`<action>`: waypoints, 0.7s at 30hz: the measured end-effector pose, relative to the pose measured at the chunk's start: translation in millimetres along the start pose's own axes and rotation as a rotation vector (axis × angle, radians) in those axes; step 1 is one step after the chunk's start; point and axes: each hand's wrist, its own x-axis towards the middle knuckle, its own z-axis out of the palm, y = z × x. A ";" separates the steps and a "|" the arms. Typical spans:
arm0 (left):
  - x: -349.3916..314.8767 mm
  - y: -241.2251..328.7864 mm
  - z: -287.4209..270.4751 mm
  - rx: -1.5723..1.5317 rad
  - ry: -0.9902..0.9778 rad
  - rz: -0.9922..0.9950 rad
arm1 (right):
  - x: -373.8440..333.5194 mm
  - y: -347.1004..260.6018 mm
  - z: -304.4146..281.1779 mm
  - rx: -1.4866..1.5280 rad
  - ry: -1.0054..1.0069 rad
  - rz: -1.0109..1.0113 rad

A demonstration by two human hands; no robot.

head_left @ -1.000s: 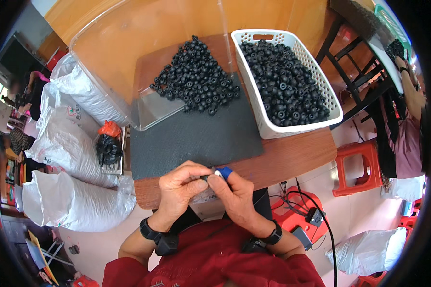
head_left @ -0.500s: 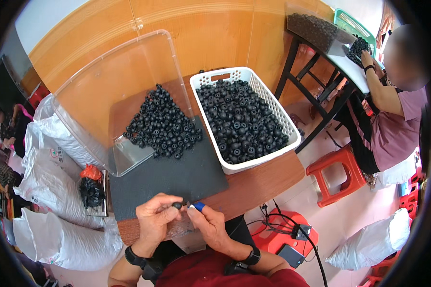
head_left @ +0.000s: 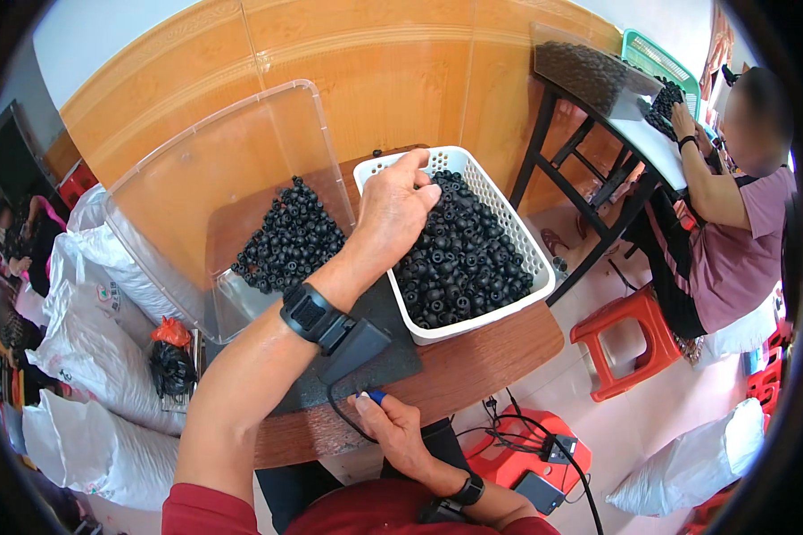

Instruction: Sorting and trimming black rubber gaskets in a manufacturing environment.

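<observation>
I count 1 white perforated basket (head_left: 509,223) on the wooden table (head_left: 500,357), filled with small black ring-shaped parts too many to number. I see 1 further heap of the same black parts (head_left: 290,236), lying in 1 clear plastic bin (head_left: 196,187). 1 dark mat (head_left: 384,312) covers part of the tabletop. I make out 2 hands of my own: 1 left hand (head_left: 400,207) and 1 right hand (head_left: 399,432), with 2 black wristbands, 1 on each wrist. There is 1 small blue tool (head_left: 375,395). Beyond, 1 other person (head_left: 732,223), 1 red stool (head_left: 638,334), 1 green basket (head_left: 656,58).
</observation>
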 end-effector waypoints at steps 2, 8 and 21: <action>-8.2 -10.6 -12.0 0.021 0.016 -0.013 | -0.8 1.0 -0.2 0.048 0.000 0.025; -76.2 -63.2 -90.9 -0.031 0.058 -0.309 | 3.9 6.1 -1.7 -0.060 0.013 -0.026; -159.6 -95.3 -124.7 0.515 0.100 -0.096 | 2.2 -2.2 1.0 -0.114 -0.025 -0.018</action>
